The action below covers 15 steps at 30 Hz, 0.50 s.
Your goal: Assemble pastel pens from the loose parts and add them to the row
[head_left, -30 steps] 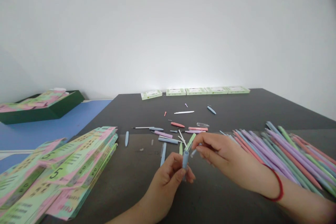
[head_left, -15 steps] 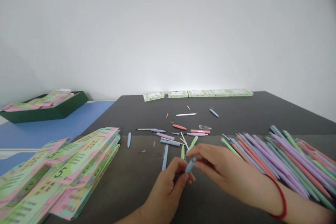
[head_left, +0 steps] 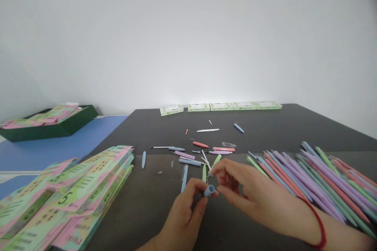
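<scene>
A hollow blue pen barrel [head_left: 209, 190] is pinched between the thumb and fingers of my left hand [head_left: 188, 208], its open round end facing me. Just to the right is my right hand [head_left: 244, 188], its thumb and index finger apart and the other fingers curled under. I see nothing held in it, though the curled fingers are partly hidden. A green pen part [head_left: 217, 160] lies just beyond my right fingertips, and another green pen part [head_left: 204, 173] is behind the barrel. A blue pen barrel with a clip [head_left: 184, 178] lies beyond my left hand.
Loose pen parts, such as a purple barrel [head_left: 184, 155] and a white refill [head_left: 207, 130], are scattered mid-table. Many coloured pens [head_left: 312, 184] are piled at right. Printed packets [head_left: 85, 188] are stacked at left, near a green tray [head_left: 59, 129]. Flat boxes [head_left: 221, 106] line the back edge.
My right fingers have come away from the blue barrel, and a gap shows between thumb and index finger. The barrel in my left hand has turned so its open end faces me.
</scene>
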{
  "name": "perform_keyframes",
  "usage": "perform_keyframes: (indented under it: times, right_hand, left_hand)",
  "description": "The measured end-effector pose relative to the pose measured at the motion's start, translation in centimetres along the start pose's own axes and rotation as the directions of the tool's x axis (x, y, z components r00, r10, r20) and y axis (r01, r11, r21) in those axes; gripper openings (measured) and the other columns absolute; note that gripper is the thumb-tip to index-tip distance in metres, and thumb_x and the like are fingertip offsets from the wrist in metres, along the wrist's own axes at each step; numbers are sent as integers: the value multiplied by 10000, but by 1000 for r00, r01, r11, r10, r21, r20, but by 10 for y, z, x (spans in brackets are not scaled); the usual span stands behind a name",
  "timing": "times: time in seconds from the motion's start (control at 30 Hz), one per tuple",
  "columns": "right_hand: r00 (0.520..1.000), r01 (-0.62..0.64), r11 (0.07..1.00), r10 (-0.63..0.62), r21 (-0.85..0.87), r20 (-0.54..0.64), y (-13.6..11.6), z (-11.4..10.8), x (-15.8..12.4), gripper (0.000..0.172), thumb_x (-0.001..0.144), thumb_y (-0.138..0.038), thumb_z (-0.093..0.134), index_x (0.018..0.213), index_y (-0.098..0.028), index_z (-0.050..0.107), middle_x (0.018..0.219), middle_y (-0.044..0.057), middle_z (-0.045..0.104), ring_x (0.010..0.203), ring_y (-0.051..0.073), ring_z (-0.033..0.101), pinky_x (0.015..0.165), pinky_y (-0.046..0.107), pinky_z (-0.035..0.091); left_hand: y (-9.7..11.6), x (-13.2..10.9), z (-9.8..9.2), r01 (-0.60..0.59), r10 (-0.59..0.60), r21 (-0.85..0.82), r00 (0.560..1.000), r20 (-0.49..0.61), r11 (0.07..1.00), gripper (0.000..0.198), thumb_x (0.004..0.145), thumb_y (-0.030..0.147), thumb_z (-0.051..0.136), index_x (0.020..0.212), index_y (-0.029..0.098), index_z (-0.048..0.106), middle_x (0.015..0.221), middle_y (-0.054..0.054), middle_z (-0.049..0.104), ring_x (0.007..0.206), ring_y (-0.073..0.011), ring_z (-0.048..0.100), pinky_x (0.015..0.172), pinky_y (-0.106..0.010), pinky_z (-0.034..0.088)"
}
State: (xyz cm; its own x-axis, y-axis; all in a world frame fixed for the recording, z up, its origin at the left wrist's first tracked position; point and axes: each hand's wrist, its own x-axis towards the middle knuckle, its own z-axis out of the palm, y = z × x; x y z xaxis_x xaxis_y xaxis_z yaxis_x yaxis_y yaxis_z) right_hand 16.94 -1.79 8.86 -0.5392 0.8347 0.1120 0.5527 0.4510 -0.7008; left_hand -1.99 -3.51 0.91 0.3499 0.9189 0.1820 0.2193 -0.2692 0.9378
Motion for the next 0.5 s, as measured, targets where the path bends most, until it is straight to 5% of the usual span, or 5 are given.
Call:
perform_keyframes:
  times: [0.23,0.4,0.5]
  right_hand:
    - [999,3,964,-16,-265,-47,11,-2,6,185,875,-111,444,982,-203,563,854,15,649,759,158,604,659,238,404]
    - [980,-145,820,197,-554,36,45,-1,21,132,853,-162,496,912,-149,613,906,99,687,836,237,641,683,280,410]
    - [970,-171,796,239,-581,43,62,-9,33,155,839,-155,495,890,-142,641,880,107,701,818,238,648,676,276,410]
  left_hand:
    - [-10,-4,-2,-353,348,92,935,63,931,257,890,136,484,1086,275,574,1019,-43,692,1029,-206,592,1008,-332,316]
    - [-8,-9,10,-230,228,-18,971,-71,973,150,871,226,553,981,275,643,940,-52,716,939,-225,632,909,-315,410]
    - [-9,-9,12,-201,201,-13,979,-31,979,160,875,202,538,979,270,638,936,-48,712,871,-201,651,816,-265,455]
